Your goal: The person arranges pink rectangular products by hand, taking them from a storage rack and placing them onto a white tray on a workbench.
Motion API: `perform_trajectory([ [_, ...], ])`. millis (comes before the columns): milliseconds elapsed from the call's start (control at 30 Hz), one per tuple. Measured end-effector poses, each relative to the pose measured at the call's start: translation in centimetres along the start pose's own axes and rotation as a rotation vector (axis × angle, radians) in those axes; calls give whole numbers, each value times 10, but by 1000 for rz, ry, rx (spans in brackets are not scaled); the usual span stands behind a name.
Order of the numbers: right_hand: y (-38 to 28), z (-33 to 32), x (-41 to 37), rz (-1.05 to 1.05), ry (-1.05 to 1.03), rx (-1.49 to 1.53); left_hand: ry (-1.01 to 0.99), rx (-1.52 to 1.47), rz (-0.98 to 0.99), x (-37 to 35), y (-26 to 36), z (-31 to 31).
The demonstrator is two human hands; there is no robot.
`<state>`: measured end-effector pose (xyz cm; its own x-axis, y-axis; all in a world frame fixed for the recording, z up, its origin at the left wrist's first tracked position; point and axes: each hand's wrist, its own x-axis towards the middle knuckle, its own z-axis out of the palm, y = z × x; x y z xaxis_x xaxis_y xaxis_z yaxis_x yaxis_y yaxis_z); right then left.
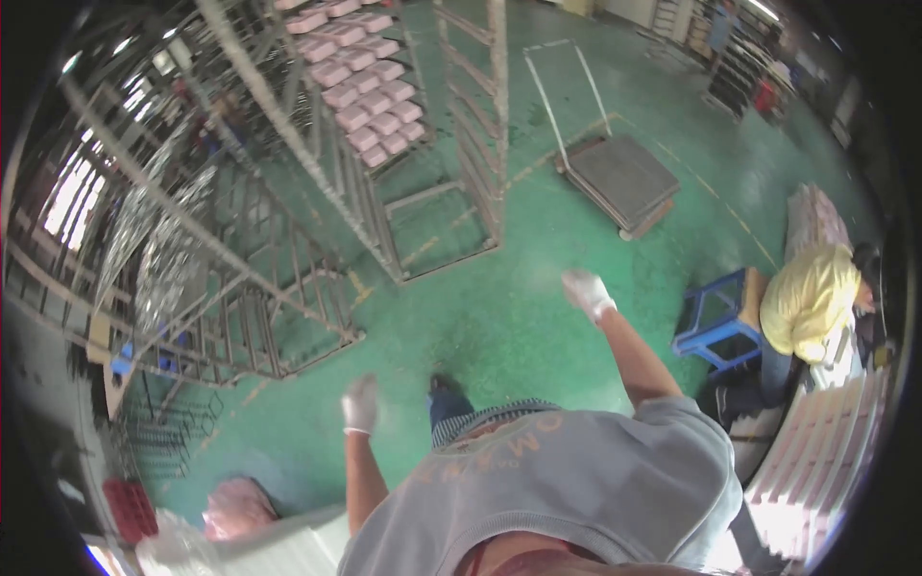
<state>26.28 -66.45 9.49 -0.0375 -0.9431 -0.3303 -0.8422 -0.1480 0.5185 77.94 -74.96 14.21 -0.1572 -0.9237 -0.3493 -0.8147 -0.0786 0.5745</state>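
Observation:
My left hand (360,404), in a white glove, hangs over the green floor at lower left, slightly blurred. Its fingers seem loosely stretched, and no object shows in them. Further forward on the right is my right hand (587,294), also gloved in white, its fingers loosely apart with nothing visible in them. Neither hand touches anything. The nearest thing to my left hand is a metal rack frame (305,357). Ahead of my right hand stands a flat platform trolley (622,175) with a pale push handle.
A tall rack holds rows of pink blocks (360,88). A bare rack base (447,264) stands beside it. At right, a person in a yellow top (812,300) sits near a blue stool (718,322) and stacked white pieces (816,456). A pink bag (238,509) lies lower left.

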Motion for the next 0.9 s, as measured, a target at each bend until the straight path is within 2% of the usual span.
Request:
perform_trajectory([
  [67,39,-52,53,455,220,1310,443,375,628,92,-5,-40],
  [100,61,-80,77,591,291,1633,549,457,801,128,10,-62],
  [167,101,-143,114,698,515,1986,486,-103,537,176,71,-115],
  [200,119,-173,132,742,587,2076,452,-232,477,204,102,-146],
  [300,173,-232,163,816,699,2030,507,-395,359,291,190,-214],
  [400,220,-242,198,874,795,1888,540,-546,485,366,267,-268],
  [500,260,-264,218,929,754,1909,523,-706,451,422,322,-281],
  [567,290,-280,237,875,756,1920,640,-914,221,422,358,-273],
  [600,306,-284,251,856,753,1928,675,-960,161,436,360,-273],
  [700,342,-283,308,665,883,1747,822,-640,357,484,309,-275],
  [800,367,-284,363,509,1122,1987,901,-690,250,472,316,-276],
  [867,370,-288,376,715,1043,1946,915,-322,547,492,271,-285],
  [900,368,-293,390,747,1024,1931,926,-231,609,498,261,-289],
])
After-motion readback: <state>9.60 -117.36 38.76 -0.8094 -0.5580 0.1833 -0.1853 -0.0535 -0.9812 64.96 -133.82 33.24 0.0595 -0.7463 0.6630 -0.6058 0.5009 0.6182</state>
